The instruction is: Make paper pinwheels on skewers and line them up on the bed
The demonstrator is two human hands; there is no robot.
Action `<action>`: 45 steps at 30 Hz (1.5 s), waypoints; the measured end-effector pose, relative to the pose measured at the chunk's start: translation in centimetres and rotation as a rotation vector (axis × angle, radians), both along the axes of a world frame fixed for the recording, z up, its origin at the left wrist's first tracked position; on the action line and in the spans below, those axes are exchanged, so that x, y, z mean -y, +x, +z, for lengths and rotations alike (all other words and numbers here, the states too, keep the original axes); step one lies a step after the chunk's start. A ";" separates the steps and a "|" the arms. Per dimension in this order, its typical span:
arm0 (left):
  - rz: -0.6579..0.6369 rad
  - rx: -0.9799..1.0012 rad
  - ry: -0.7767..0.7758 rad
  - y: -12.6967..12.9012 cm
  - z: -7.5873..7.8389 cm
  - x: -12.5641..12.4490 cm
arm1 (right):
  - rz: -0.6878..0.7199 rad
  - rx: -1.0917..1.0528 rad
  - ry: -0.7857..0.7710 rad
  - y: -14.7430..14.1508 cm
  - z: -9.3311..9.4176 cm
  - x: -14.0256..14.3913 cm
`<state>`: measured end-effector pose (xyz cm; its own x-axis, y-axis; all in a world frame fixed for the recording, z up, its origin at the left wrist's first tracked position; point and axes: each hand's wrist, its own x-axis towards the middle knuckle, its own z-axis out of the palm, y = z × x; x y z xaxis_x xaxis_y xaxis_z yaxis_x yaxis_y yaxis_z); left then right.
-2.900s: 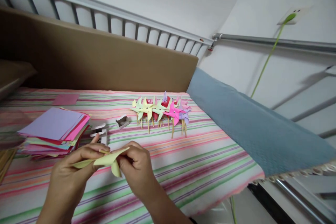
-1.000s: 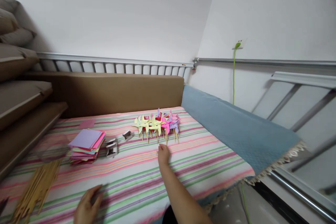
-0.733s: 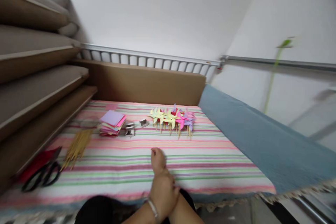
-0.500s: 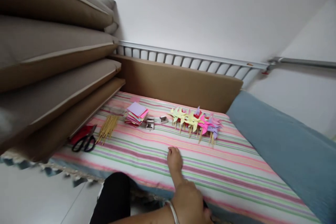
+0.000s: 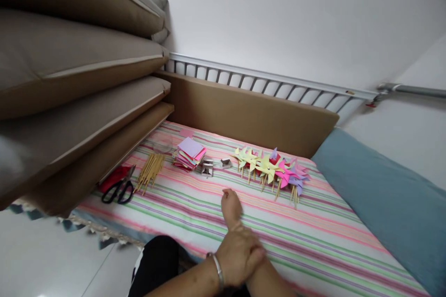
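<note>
My left hand (image 5: 239, 255), with a silver bangle at its wrist, is wrapped round my right forearm just behind the wrist. Beyond it, my right hand (image 5: 230, 206) lies over the striped cloth (image 5: 195, 204) with its fingers curled in, and I see nothing in them. Several paper pinwheels (image 5: 268, 169) in yellow, pink, red and purple stand in a row ahead and to the right. Ahead and to the left are a stack of coloured paper squares (image 5: 190, 148) and two small open boxes, a nearer box (image 5: 207, 168) and a farther box (image 5: 226, 163).
A bundle of thin wooden sticks (image 5: 150, 171) lies left of the paper stack. Black-handled scissors (image 5: 120, 190) rest beside a red piece (image 5: 113, 178). Large brown cushions (image 5: 104, 106) pile up on the left. A brown board (image 5: 244, 109) and blue padding (image 5: 376, 195) edge the cloth.
My left hand has slid forward along my right forearm toward the wrist. The whole scene sits a little farther right as my view turned left. The pinwheels, papers and sticks look undisturbed.
</note>
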<state>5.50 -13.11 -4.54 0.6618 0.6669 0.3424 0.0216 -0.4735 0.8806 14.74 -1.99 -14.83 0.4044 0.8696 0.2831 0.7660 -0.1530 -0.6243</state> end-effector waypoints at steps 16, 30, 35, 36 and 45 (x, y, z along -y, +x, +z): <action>0.545 0.400 -0.566 -4.6 -9.4 -7.2 | 0.664 0.331 -0.044 -7.1 8.3 -16.7; 0.460 0.357 -0.600 -3.3 -11.0 -8.2 | 0.858 0.554 -0.047 -7.2 8.3 -17.5; 0.452 0.378 -0.625 -3.2 -10.9 -8.3 | 0.813 0.564 -0.012 -7.6 8.0 -17.6; 0.449 0.382 -0.626 -3.2 -10.9 -8.3 | 0.788 0.555 0.005 -7.7 8.1 -17.7; 0.348 0.628 -0.908 -4.3 -8.7 -9.5 | 0.377 0.389 0.336 -2.7 12.2 -12.1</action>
<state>1.16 -3.66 -13.27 0.2769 0.9487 -0.1525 -0.5353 0.2841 0.7954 12.02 10.10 -2.64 -0.0988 0.7707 0.6295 0.9095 0.3267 -0.2572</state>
